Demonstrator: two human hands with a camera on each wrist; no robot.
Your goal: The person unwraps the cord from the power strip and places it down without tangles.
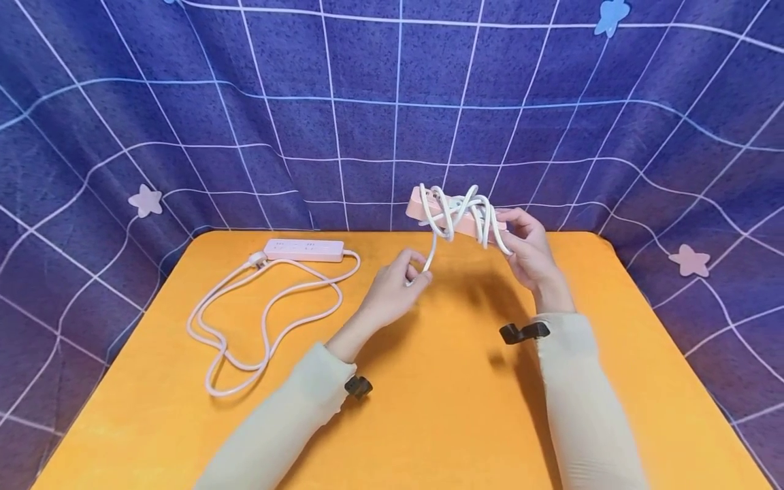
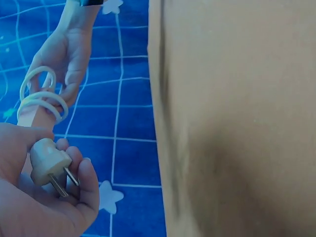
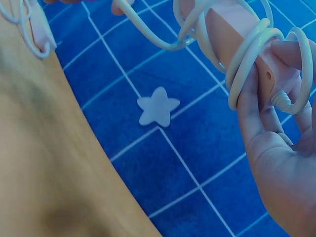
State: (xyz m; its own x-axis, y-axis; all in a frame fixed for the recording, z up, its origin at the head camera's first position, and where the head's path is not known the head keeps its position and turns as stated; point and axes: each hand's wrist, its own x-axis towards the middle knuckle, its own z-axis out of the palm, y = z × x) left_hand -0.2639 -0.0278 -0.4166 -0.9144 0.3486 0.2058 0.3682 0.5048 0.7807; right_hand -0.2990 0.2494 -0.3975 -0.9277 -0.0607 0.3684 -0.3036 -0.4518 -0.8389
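My right hand (image 1: 531, 253) grips one end of a pink power strip (image 1: 414, 204), held up above the table's back part. A white cord (image 1: 452, 216) is wound in several loose loops around the strip. In the right wrist view the fingers (image 3: 252, 108) curl around the strip's end where the cord comes out. My left hand (image 1: 394, 287) is lower and to the left, holding the cord's free end. The left wrist view shows a two-pin plug (image 2: 49, 160) lying in its curled fingers, pins pointing outward. A stretch of cord runs from that hand up to the wound strip.
A second pink power strip (image 1: 306, 250) lies at the back left of the orange table (image 1: 465, 408). Its cord (image 1: 267, 340) spreads in loose loops in front of it, with its plug (image 1: 257, 259) by the strip's left end. A blue gridded curtain (image 1: 367, 122) stands behind.
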